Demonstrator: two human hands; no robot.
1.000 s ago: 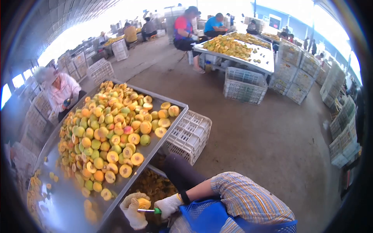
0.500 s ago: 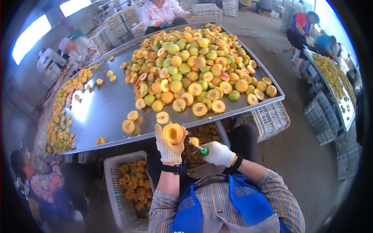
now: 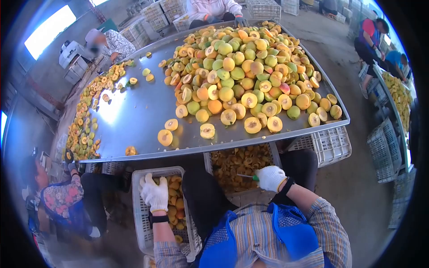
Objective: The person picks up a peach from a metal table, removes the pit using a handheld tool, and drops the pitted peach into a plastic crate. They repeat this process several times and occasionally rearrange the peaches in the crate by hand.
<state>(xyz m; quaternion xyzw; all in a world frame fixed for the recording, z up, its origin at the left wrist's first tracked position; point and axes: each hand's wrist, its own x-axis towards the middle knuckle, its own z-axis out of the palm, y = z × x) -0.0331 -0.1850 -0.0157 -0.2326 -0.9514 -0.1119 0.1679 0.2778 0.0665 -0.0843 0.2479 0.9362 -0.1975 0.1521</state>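
My left hand [image 3: 154, 193], in a white knit glove, hangs open over a white crate [image 3: 140, 223] of pitted peach halves, and it holds nothing. My right hand [image 3: 271, 177], also gloved, grips a green-handled pitting tool [image 3: 246, 177] whose metal tip points left over a tray of peach pits [image 3: 241, 163]. Halved and whole peaches [image 3: 243, 76] are heaped on the steel table [image 3: 134, 111] in front of me. A few single halves [image 3: 207, 131] lie near the table's front edge.
Other workers sit around the table: one at the far end [image 3: 210, 9], one at the back left [image 3: 109, 42], one at my left [image 3: 62, 201]. White crates [image 3: 328, 145] stand under the table's right corner. A second peach table [image 3: 395, 94] stands to the right.
My left hand has dropped from table height down over the white crate, and the peach half it held is gone from it. The right hand with the tool shifted slightly right.
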